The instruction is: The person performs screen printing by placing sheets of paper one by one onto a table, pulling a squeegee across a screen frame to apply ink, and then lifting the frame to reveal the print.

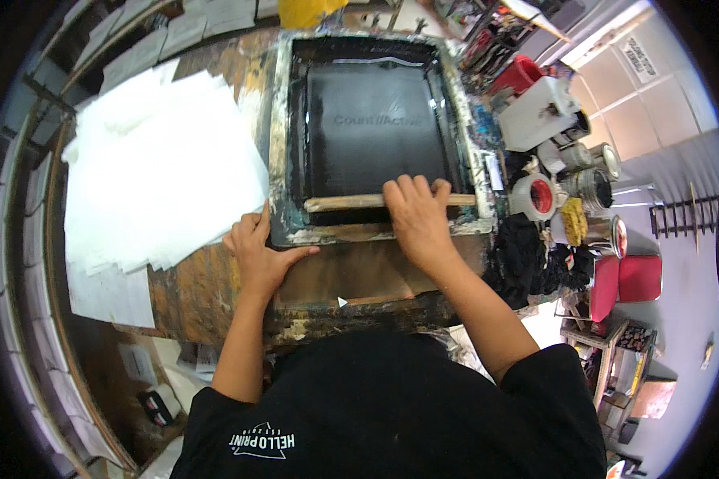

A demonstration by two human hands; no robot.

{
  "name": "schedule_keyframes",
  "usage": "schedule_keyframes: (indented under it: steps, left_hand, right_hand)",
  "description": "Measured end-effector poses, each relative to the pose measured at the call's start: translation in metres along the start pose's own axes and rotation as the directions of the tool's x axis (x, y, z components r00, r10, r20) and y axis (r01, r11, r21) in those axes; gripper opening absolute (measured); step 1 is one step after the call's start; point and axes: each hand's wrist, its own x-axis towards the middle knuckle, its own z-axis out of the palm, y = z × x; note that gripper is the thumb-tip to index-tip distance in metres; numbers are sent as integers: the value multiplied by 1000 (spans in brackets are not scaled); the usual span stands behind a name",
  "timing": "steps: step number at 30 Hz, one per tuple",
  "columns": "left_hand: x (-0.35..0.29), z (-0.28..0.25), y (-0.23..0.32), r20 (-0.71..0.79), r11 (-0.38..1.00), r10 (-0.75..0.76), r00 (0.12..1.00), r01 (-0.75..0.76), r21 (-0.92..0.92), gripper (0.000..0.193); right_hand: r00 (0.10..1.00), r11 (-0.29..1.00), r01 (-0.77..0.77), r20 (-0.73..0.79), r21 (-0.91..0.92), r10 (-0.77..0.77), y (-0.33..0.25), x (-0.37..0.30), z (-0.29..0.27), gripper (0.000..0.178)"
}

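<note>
In front of me lies a screen printing frame [280, 152], its ink-stained border around a dark mesh [371, 152] with lettering faintly showing. My right hand [418, 214] is closed over the wooden handle of a squeegee [343, 203], which lies crosswise at the near end of the mesh. The squeegee's blade is hidden in the dark ink. At the frame's near left corner is my left hand [257, 254], its thumb stretched along the front edge and its fingers spread by the left side. Those fingertips are beside a large fanned pile of white paper [164, 172].
The worktable [192, 291] is stained wood. Crowding the right are a white container [535, 116], jars, an ink tub [535, 197], a yellow sponge [574, 222] and black rags [519, 255]. Paper-filled racks [36, 263] line the left. A red chair [639, 278] stands far right.
</note>
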Motion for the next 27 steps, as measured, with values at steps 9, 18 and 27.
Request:
schedule_keyframes:
  steps: [9,18,27]
  left_hand:
    - [13,-20,32,-117,766,-109,987,8,-642,107]
    - [121,-43,59,-560,397,-110,821,-481,-782,74]
    - [294,100,26,-325,904,193,926,-296,-308,27]
  right_hand:
    - [981,995,60,-186,78,-45,6,-1,-45,48]
    - [810,990,143,-576,5,-114,48,90,-151,38]
    - [888,999,14,-460,46,9,60,163,-236,72]
